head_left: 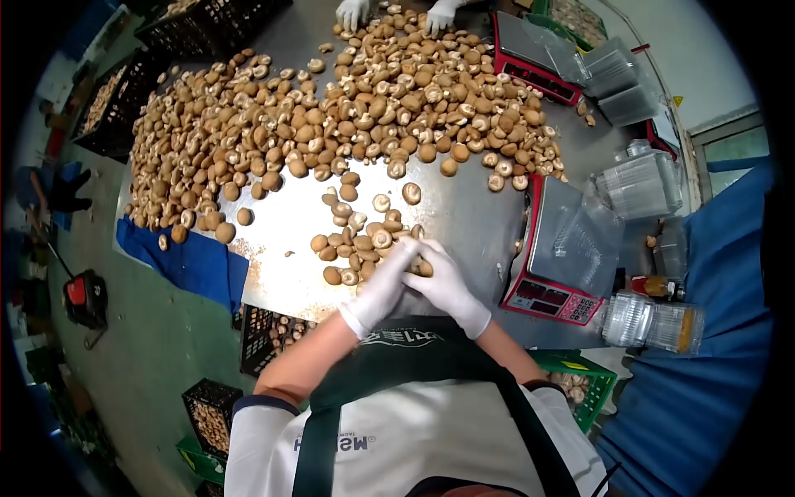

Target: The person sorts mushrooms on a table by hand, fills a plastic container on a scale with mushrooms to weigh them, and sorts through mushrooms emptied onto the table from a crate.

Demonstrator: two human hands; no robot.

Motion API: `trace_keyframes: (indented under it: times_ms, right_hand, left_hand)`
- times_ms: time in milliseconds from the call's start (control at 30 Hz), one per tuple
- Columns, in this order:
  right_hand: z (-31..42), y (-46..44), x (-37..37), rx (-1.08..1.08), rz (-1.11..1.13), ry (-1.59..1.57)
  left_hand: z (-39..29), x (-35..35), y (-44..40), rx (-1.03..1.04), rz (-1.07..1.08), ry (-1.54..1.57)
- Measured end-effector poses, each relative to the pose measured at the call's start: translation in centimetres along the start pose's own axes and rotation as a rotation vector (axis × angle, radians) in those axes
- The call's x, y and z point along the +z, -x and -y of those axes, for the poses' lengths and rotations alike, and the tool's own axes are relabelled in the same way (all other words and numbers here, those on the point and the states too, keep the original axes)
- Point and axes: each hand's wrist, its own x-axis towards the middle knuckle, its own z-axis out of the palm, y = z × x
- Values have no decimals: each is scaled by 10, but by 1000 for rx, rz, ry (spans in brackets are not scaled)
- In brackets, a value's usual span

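White gloves cover both hands, which meet at the near side of a small group of brown mushrooms (364,242) on the metal table (281,211). My left hand (383,277) has its fingers pressed together, angled up to the right. Against it, my right hand (440,280) curls around mushrooms, some of which show between the two hands. What the left fingers hold is partly hidden. Beyond the small group lies a large heap of mushrooms (331,116).
Red scales (571,248) stand to the right, with clear plastic trays (638,186) beyond. Another person's gloved hands (354,12) are at the heap's far edge. A blue cloth (186,265) lies left; black crates (211,414) and a green crate (592,398) sit below.
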Motion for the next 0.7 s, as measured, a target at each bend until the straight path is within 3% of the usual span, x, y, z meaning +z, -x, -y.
trace_keyframes:
  times_ms: [33,100,133,167,200,233,267,300,367,400,467,567,600,700]
  right_hand:
    - [-4,8,-4,-25,-16,139]
    - [2,24,-29,14,-66,50]
    - [2,32,-45,-68,-123,104]
    - [11,40,-66,-146,-233,358]
    - [28,48,-87,-163,-364,324]
    - [21,56,-112,-156,-576,425]
    - [21,62,-138,-176,-743,262]
    - [19,69,-163,-158,-915,310]
    - [22,77,-200,-32,-1134,354]
    - [11,82,-217,33,-1088,426]
    - [-12,93,-239,168,-989,574]
    - [-17,86,-239,65,-935,1030]
    - [-4,72,-227,-29,-1015,1012]
    - [18,11,-173,-213,-858,416]
  left_hand:
    - [8,-6,1,-33,202,-178]
    - [14,10,6,-141,314,96]
    - [16,20,13,-155,243,-28]
    - [14,27,19,-163,170,-153]
    - [8,26,21,-78,340,-371]
    - [-6,31,26,-60,374,-553]
    - [-3,23,26,-17,362,-594]
    - [0,15,27,23,351,-636]
    - [-17,7,44,380,225,-883]
    - [-13,-12,44,506,131,-1029]
    - [-15,-41,56,540,-49,-1208]
    - [-2,-104,71,660,-358,-1375]
    - [5,-120,73,610,-392,-1499]
    - [24,-133,67,531,-508,-1525]
